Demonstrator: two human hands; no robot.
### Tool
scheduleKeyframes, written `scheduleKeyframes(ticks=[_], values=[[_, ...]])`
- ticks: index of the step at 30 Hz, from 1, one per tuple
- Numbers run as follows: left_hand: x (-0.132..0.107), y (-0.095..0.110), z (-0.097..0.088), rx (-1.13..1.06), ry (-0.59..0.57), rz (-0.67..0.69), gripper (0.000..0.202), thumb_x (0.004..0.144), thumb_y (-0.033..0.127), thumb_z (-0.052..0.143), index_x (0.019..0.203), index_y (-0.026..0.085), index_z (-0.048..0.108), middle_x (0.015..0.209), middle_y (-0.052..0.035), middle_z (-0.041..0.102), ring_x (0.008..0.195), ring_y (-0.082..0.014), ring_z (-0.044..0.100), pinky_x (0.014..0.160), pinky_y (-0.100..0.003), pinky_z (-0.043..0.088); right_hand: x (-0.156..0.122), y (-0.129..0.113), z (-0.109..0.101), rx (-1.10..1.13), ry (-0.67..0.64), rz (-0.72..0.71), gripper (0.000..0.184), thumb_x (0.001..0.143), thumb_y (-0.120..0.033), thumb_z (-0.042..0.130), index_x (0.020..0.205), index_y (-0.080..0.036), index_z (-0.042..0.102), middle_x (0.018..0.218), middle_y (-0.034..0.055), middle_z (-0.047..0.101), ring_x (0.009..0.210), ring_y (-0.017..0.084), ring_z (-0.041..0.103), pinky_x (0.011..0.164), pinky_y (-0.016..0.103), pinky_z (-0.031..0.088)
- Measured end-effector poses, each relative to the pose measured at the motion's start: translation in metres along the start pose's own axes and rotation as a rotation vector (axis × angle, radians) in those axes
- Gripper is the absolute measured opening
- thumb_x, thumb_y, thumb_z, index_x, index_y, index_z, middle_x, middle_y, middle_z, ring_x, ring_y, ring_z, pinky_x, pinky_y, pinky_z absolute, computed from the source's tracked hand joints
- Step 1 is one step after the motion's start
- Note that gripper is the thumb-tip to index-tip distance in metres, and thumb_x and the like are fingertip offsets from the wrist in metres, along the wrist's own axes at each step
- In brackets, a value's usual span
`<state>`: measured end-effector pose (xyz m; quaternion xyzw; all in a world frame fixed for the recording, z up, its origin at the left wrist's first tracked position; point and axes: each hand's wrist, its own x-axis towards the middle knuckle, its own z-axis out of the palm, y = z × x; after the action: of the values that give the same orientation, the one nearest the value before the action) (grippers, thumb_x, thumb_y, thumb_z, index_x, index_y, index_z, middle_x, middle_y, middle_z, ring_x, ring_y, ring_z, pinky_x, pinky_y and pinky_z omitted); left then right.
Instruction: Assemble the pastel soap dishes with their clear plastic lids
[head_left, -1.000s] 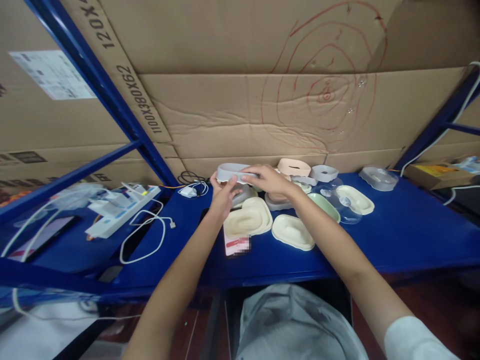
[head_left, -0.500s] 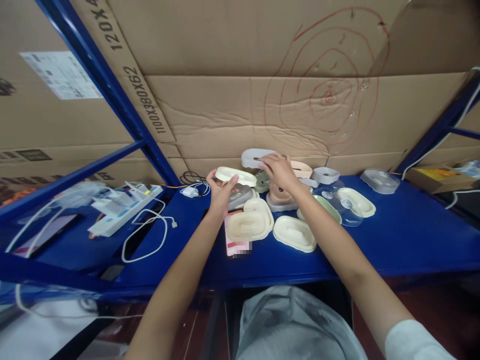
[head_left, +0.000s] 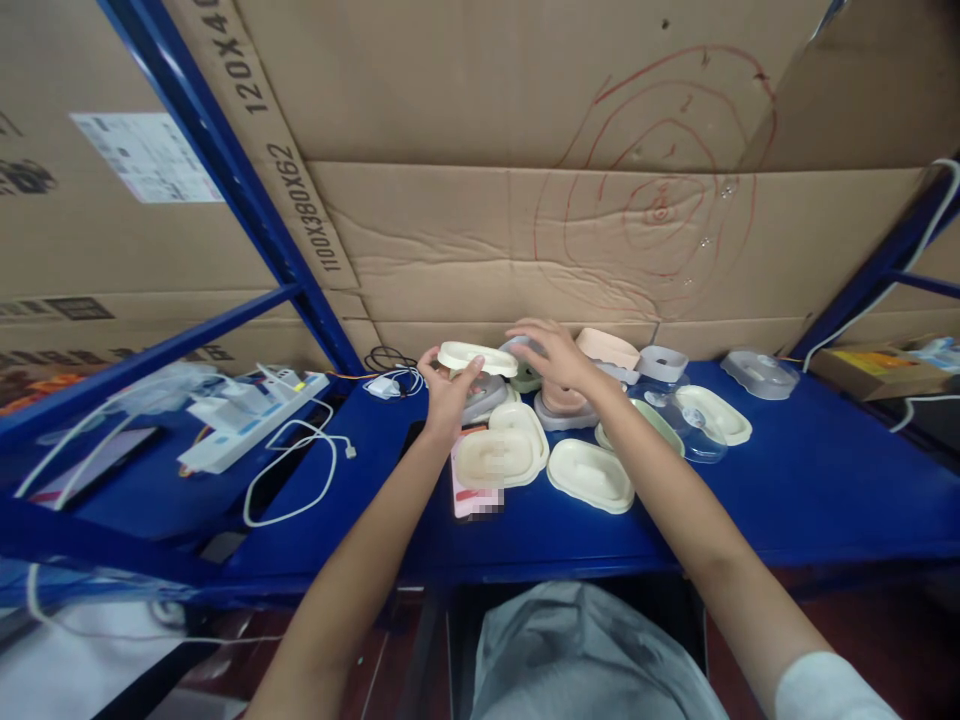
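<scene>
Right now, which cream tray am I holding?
The cream tray raised in your left hand; the other cream trays lie lower, on the blue table or on things resting there.

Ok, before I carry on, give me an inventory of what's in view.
Held cream dish: one, cream, raised near centre
Loose cream dishes: at least four, cream, centre and right of centre
Grey pieces: several, overlapping, grey, across centre
Peach pieces: at least two, peach, centre
Green pieces: at least two, green, centre
Clear covers: at least two, transparent, right
Phone: one, pink screen, under a cream dish
Power strip: one, white, left
Cables: several, white and black, left and right
Box: one, brown, far right
Cardboard wall: brown, red rings, behind
Shelf: one, blue, beneath
Left grip: one, bare, on the held dish
Right grip: one, bare, at a grey piece; contact unclear
</scene>
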<state>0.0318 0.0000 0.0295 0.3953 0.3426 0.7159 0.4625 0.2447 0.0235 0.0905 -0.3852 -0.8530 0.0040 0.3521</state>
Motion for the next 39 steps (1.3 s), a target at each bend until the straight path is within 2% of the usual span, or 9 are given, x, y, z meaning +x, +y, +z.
scheduleKeyframes(ticks=[7,12,15,18,22,27,31,34,39], values=[[0.003,0.001,-0.001,0.082,-0.139,-0.012,0.074,0.078,0.062,0.086,0.124,0.032,0.036,0.111,-0.0032,0.069,0.083,-0.0187,0.075,0.066,-0.027,0.057,0.004,-0.024,0.003,0.092,-0.105,-0.110,0.025,0.105,-0.036,0.062,0.118,-0.024,0.080,0.130,0.0063,0.077,0.124,0.023,0.069,0.110,0.036,0.048],[-0.009,0.012,0.001,0.392,-0.268,0.152,0.068,0.082,0.053,0.083,0.132,0.033,0.041,0.120,-0.0043,0.064,0.081,-0.0150,0.068,0.071,-0.028,0.054,0.001,0.003,-0.024,0.017,-0.037,0.050,0.026,0.104,-0.034,0.061,0.115,-0.020,0.079,0.119,0.0103,0.079,0.114,0.025,0.072,0.102,0.035,0.051],[-0.031,0.026,0.004,0.662,-0.576,0.220,0.045,0.076,0.041,0.088,0.111,0.028,0.064,0.101,-0.0004,0.067,0.083,-0.0179,0.064,0.079,-0.031,0.050,-0.007,0.030,-0.039,-0.061,-0.017,0.186,0.025,0.103,-0.033,0.061,0.111,-0.018,0.079,0.113,0.0111,0.081,0.108,0.026,0.073,0.098,0.035,0.051],[-0.052,0.037,0.007,0.900,-0.920,0.241,0.027,0.071,0.037,0.090,0.084,0.026,0.070,0.082,0.0017,0.067,0.083,-0.0219,0.063,0.084,-0.034,0.047,-0.017,0.055,-0.048,-0.132,-0.027,0.306,0.023,0.101,-0.030,0.063,0.106,-0.016,0.080,0.109,0.0124,0.081,0.105,0.027,0.074,0.096,0.036,0.052],[-0.064,0.039,0.009,1.141,-1.126,0.264,0.024,0.073,0.039,0.087,0.078,0.024,0.069,0.086,-0.0007,0.068,0.087,-0.0246,0.064,0.087,-0.037,0.045,-0.025,0.077,-0.055,-0.185,-0.047,0.407,0.024,0.095,-0.023,0.067,0.114,-0.016,0.080,0.121,0.0148,0.079,0.116,0.028,0.073,0.102,0.037,0.051],[-0.063,0.035,0.004,1.290,-1.226,0.260,0.023,0.079,0.043,0.083,0.085,0.024,0.071,0.095,-0.0013,0.071,0.089,-0.0240,0.066,0.083,-0.034,0.045,-0.030,0.084,-0.065,-0.168,-0.122,0.445,0.031,0.093,-0.025,0.072,0.121,-0.017,0.079,0.123,0.0137,0.079,0.114,0.028,0.074,0.101,0.036,0.053],[-0.061,0.033,0.002,1.291,-1.252,0.294,0.014,0.081,0.033,0.080,0.078,0.023,0.069,0.092,-0.0013,0.072,0.092,-0.0241,0.067,0.085,-0.035,0.044,-0.031,0.076,-0.071,-0.110,-0.183,0.422,0.026,0.096,-0.029,0.069,0.118,-0.019,0.080,0.115,0.0094,0.082,0.105,0.026,0.076,0.095,0.034,0.056],[-0.059,0.033,0.004,1.258,-1.214,0.345,0.012,0.082,0.026,0.075,0.075,0.022,0.066,0.091,-0.0026,0.071,0.091,-0.0247,0.065,0.087,-0.036,0.044,-0.030,0.062,-0.077,-0.041,-0.201,0.356,0.030,0.100,-0.032,0.065,0.123,-0.020,0.078,0.122,0.0081,0.080,0.110,0.025,0.075,0.096,0.033,0.055],[-0.054,0.036,0.007,1.141,-1.075,0.421,0.005,0.090,0.028,0.067,0.090,0.023,0.069,0.100,-0.0055,0.071,0.100,-0.0288,0.065,0.099,-0.042,0.042,-0.029,0.030,-0.092,0.056,-0.222,0.252,0.039,0.102,-0.039,0.064,0.136,-0.022,0.074,0.129,0.0079,0.078,0.111,0.025,0.074,0.099,0.035,0.056]])
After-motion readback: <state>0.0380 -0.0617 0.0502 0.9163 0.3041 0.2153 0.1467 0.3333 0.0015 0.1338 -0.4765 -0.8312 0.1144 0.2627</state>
